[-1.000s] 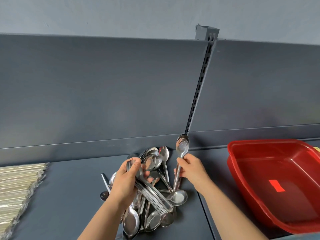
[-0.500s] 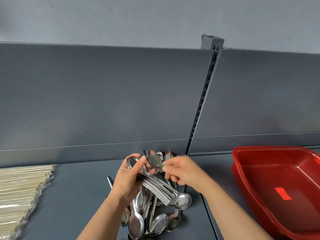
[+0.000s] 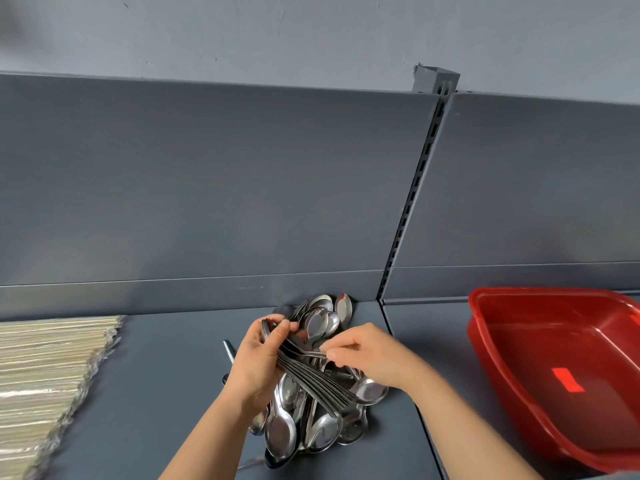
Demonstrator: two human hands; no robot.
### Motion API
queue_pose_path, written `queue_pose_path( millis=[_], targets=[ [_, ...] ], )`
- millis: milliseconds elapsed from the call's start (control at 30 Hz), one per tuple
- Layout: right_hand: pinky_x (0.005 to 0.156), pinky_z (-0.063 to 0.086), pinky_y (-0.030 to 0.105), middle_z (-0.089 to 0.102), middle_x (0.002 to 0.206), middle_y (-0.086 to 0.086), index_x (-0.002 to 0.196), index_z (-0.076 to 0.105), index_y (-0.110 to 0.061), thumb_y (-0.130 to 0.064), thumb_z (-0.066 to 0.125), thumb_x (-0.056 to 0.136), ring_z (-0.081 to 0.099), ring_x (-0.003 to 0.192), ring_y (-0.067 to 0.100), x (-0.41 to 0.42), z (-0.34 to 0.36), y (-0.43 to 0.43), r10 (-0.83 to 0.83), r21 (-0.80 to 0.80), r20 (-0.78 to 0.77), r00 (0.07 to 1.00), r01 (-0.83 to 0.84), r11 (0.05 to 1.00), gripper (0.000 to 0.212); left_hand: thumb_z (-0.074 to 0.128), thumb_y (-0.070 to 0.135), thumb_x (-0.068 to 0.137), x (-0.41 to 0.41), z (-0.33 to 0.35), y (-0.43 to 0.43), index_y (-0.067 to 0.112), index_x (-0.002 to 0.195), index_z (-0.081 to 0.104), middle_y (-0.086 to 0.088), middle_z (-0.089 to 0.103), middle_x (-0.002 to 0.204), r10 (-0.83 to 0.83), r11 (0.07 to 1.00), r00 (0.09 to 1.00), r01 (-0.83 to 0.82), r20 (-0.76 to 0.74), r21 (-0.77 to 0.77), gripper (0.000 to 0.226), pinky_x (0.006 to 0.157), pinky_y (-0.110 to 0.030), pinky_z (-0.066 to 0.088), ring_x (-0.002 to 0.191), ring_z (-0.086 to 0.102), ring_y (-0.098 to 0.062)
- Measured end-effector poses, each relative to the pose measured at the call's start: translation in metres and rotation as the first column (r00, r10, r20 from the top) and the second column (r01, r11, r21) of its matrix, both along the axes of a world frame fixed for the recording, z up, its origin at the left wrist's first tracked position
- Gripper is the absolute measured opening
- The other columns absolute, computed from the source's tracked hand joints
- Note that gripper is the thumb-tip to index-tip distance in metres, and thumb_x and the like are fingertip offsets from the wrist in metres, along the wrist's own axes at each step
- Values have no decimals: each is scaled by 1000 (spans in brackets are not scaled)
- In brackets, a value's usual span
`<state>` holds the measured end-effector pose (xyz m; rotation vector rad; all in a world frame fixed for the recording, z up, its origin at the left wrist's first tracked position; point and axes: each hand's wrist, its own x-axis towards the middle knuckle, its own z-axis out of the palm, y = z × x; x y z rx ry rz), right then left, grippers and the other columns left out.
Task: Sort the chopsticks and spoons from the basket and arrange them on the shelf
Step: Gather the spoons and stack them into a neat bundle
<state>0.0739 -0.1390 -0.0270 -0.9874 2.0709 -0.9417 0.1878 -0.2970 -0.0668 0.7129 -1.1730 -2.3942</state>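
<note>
While the heap of loose stainless-steel spoons (image 3: 311, 431) lies nearest on the dark grey metal shelf (image 3: 156, 393), the left hand (image 3: 256, 368) just above it has its grip closed round a nested stack of steel spoon handles (image 3: 311, 379). The right hand (image 3: 370, 355) pinches a thin spoon handle (image 3: 308, 352) against that stack (its bowl is hidden). The step in hand looks like gathering spoons into one set; next, this handle must slide flush with the others. Farther out lie the pale bundled chopsticks (image 3: 45, 368) at left and the red plastic basket (image 3: 540, 292) at right.
</note>
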Motion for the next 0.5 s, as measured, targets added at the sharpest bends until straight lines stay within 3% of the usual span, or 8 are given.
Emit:
queue_pose_path(
  millis=[67,167,233,333,433,500],
  targets=[
    [74,54,21,75,94,3,105,74,-22,-24,61,91,69,80,5,2,-2,5,-71,-15,104,992,73,997,19,53,13,95,0,1,0,13,112,53,-9,66,87,32,999,999,-31,-19,36,16,68,-40,57,82,70,-27],
    [83,51,15,73,100,-16,115,72,-25,-24,61,93,67,88,-5,12,-6,6,-60,-48,102,993,65,997,25,58,20,93,-3,3,6,16,110,54,-7,58,80,87,990,993,-78,-76,120,18,68,-39,56,75,61,-21],
    [72,46,10,71,91,-18,118,70,-25,-26,61,93,63,76,-9,20,-8,4,-50,-71,85,995,56,996,26,66,22,84,-4,7,10,18,108,54,-6,60,75,85,989,991,-72,-99,132,26,66,-36,57,71,60,-21],
    [68,41,7,74,90,-14,108,75,-27,-34,61,92,60,74,-12,19,-7,8,-79,-77,83,993,86,993,22,67,13,83,-4,9,13,18,111,52,-7,62,70,58,995,992,-48,-109,92,32,63,-32,57,65,63,-19],
    [60,45,16,70,75,-13,92,75,-24,-31,61,91,59,64,-1,0,-10,26,-354,-118,26,935,355,927,15,57,8,94,1,4,8,16,112,55,-8,62,79,72,994,995,-65,-73,91,20,62,-33,57,69,66,-20],
    [66,48,24,67,75,-9,83,71,-20,-30,68,86,61,68,10,-11,-17,45,-505,-96,-114,855,497,863,10,54,7,95,7,1,5,16,113,57,-9,63,83,64,994,997,-59,-48,96,20,60,-34,56,72,67,-24]
  ],
)
